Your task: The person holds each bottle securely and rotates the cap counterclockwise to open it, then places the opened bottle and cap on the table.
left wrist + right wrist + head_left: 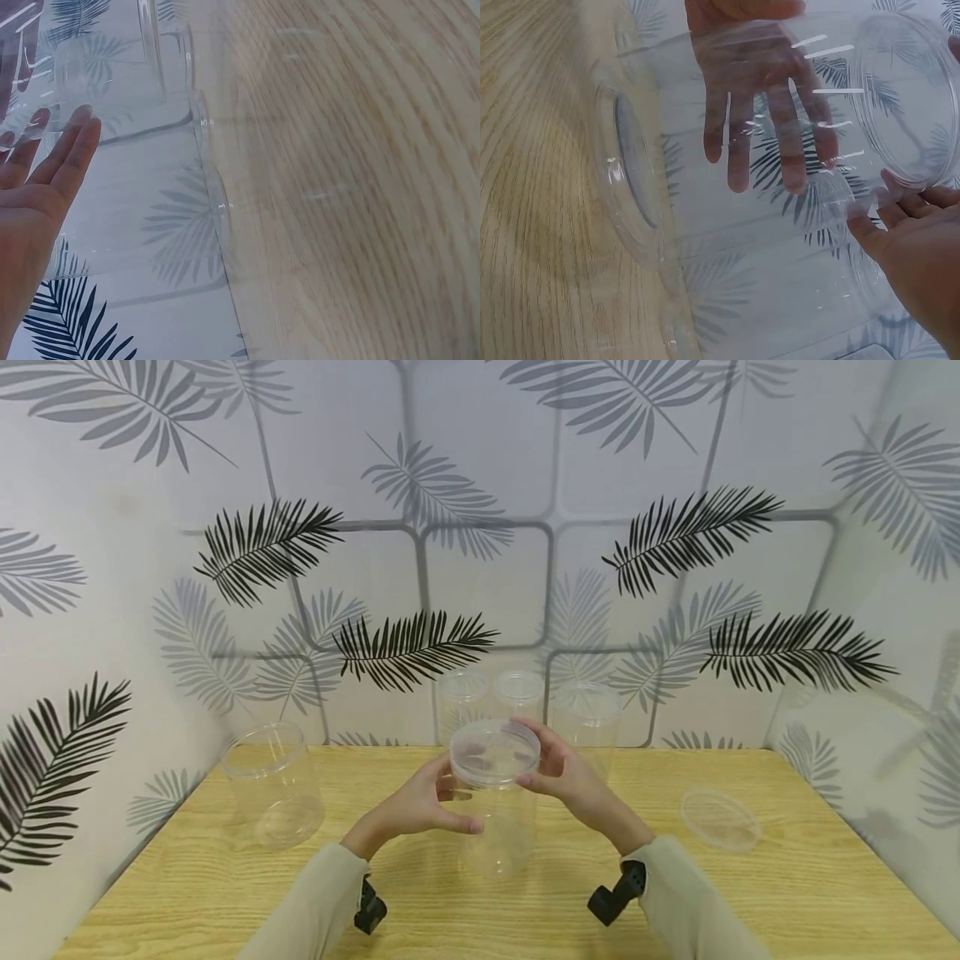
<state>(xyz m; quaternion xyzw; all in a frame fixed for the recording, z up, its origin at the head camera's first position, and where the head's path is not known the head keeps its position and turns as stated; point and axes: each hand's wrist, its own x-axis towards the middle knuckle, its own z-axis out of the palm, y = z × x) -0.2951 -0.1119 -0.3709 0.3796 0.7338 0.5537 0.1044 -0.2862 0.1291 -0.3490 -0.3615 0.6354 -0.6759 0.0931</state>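
A clear plastic jar (498, 827) stands upright on the table in front of me, a clear round lid (495, 752) on its top. My left hand (420, 802) holds the jar's left side, thumb at the front and fingers behind; in the right wrist view that left hand (765, 112) shows through the clear wall. At the lid's right edge, my right hand (566, 777) grips the rim between thumb and fingers. The right wrist view shows these right fingertips (877, 217) at the rim. Whether the lid is fully seated cannot be told.
An uncovered clear jar (273, 802) stands at the left of the wooden table (375, 910). A loose round clear disc (720, 818) lies at the right. Behind the held jar are two narrower clear jars (462, 702) and a wider one (588, 718), near the leaf-patterned wall.
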